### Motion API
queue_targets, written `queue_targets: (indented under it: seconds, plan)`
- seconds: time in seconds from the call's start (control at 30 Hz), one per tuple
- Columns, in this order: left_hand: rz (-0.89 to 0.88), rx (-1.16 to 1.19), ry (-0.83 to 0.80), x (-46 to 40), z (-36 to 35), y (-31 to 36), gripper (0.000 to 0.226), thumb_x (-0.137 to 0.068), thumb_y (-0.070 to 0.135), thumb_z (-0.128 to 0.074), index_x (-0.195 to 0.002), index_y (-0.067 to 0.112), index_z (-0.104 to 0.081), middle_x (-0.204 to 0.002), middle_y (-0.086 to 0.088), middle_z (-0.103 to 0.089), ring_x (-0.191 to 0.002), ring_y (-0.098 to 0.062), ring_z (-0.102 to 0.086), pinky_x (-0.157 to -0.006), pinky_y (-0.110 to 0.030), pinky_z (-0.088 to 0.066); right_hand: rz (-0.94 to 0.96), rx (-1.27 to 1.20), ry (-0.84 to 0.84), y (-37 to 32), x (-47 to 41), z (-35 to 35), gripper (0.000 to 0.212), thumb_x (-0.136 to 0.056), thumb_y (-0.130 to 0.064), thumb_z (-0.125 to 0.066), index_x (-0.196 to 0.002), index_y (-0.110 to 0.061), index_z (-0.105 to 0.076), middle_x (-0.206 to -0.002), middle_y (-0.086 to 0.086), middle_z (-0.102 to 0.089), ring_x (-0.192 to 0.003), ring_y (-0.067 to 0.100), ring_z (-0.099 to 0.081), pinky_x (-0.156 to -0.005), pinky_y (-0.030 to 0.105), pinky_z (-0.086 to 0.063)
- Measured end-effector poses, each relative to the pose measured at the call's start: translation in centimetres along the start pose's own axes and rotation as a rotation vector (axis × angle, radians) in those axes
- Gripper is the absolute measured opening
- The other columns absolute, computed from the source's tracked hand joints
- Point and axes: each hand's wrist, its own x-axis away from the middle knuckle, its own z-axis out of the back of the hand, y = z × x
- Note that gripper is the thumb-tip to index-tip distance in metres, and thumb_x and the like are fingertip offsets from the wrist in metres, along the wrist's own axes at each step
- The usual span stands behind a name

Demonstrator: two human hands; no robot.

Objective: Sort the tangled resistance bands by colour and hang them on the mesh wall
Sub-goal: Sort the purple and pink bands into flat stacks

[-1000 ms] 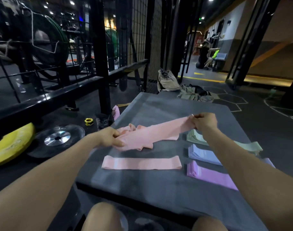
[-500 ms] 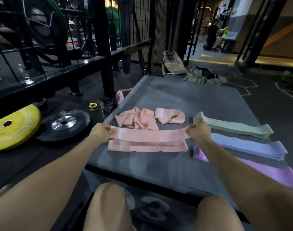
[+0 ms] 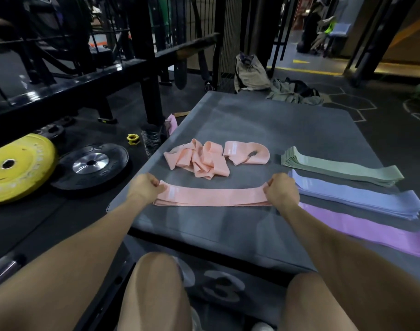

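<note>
Smooth, matt stretchy pink bands (image 3: pixel 213 197) on a matt grey padded mat (image 3: pixel 264 120); glossy black metal rail (image 3: pixel 84 80).

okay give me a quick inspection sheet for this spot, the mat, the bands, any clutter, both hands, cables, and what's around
Surface: grey mat, bands laid out on it.
Job's things: flat pink stack at near edge; tangled pink bands and a loose pink loop behind it; green stack, blue stack, purple stack at right. None hung yet.
Clutter: yellow plate, black plate, yellow collar, clothing pile on floor.
Grippers: left hand and right hand pinch the flat stack's ends.
Cables: nothing seen.
Surroundings: black rack, mesh panel.
</note>
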Motion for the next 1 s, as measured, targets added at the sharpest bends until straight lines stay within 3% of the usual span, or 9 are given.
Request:
queue_targets:
  seconds: [0.1,0.33,0.43,0.57,0.7,0.77,0.87,1.0]
  plan:
    - [-0.010,-0.013,0.000,0.1,-0.3,-0.2,0.010,-0.082,0.018,-0.068,-0.082,0.011,-0.061,-0.098,-0.011,-0.065,-0.096,-0.029,-0.060,-0.078,-0.027,-0.042,0.043,0.085,-0.007,0.0,0.3,-0.2,0.027,-0.095,-0.012,-0.046,-0.114,0.001,-0.059,-0.117,0.019,-0.061,-0.109,0.034,-0.059,-0.085,0.035,-0.048]
    - [-0.045,-0.047,-0.015,-0.2,-0.8,-1.1,0.019,-0.079,0.015,-0.068,-0.070,0.018,-0.051,-0.090,-0.012,-0.064,-0.082,-0.027,-0.057,-0.069,-0.028,-0.042,0.024,0.160,-0.033,0.0,0.5,-1.3,0.026,-0.090,0.000,-0.044,-0.115,0.000,-0.055,-0.120,0.020,-0.059,-0.110,0.035,-0.058,-0.084,0.034,-0.047]
    - [-0.065,-0.075,-0.014,-0.3,-0.9,-1.3,0.018,-0.079,0.016,-0.068,-0.084,0.015,-0.051,-0.098,-0.014,-0.061,-0.085,-0.028,-0.055,-0.075,-0.034,-0.045,0.077,0.195,-0.011,0.0,0.6,-1.5,0.028,-0.089,0.003,-0.043,-0.115,0.001,-0.055,-0.120,0.020,-0.058,-0.110,0.034,-0.057,-0.085,0.034,-0.046]
    - [-0.108,-0.119,-0.049,-0.2,-0.6,-1.4,0.038,-0.084,0.020,-0.066,-0.116,0.011,-0.047,-0.119,-0.015,-0.043,-0.098,-0.035,-0.055,-0.087,-0.043,-0.046,0.154,0.244,0.080,0.0,0.7,-1.7,0.034,-0.087,0.006,-0.041,-0.119,0.001,-0.051,-0.125,0.018,-0.049,-0.117,0.033,-0.045,-0.094,0.038,-0.040]
    - [-0.299,-0.130,0.035,0.0,0.0,-0.8,0.045,-0.084,0.032,-0.067,-0.121,0.013,-0.050,-0.124,-0.011,-0.042,-0.115,-0.028,-0.047,-0.098,-0.042,-0.041,0.323,0.279,0.134,-1.3,0.7,-2.1,0.041,-0.085,0.001,-0.047,-0.124,-0.008,-0.053,-0.126,0.013,-0.046,-0.117,0.032,-0.039,-0.098,0.036,-0.033]
    - [-0.439,-0.138,-0.008,0.0,0.2,-0.4,0.051,-0.080,0.034,-0.071,-0.123,0.015,-0.052,-0.126,-0.008,-0.044,-0.120,-0.024,-0.044,-0.101,-0.040,-0.039,0.485,0.171,0.004,-2.6,0.9,-2.3,0.041,-0.087,-0.011,-0.056,-0.127,-0.012,-0.053,-0.130,0.011,-0.047,-0.123,0.029,-0.038,-0.103,0.031,-0.029]
    - [-0.609,-0.277,-0.169,0.2,0.1,0.0,0.064,-0.072,0.031,-0.078,-0.129,0.018,-0.049,-0.134,-0.004,-0.044,-0.127,-0.023,-0.040,-0.106,-0.034,-0.034,0.661,0.117,-0.321,-4.1,1.7,-3.0,0.061,-0.082,-0.030,-0.069,-0.136,-0.015,-0.046,-0.140,0.007,-0.040,-0.132,0.025,-0.032,-0.110,0.029,-0.024]
    - [-0.621,-0.438,-0.282,-0.3,-0.5,-0.1,0.079,-0.070,0.038,-0.078,-0.137,0.020,-0.041,-0.140,-0.002,-0.042,-0.130,-0.022,-0.037,-0.107,-0.033,-0.032,0.688,0.206,-0.439,-4.1,1.4,-4.2,0.076,-0.079,-0.040,-0.070,-0.143,-0.016,-0.036,-0.146,0.005,-0.034,-0.135,0.024,-0.031,-0.113,0.035,-0.025]
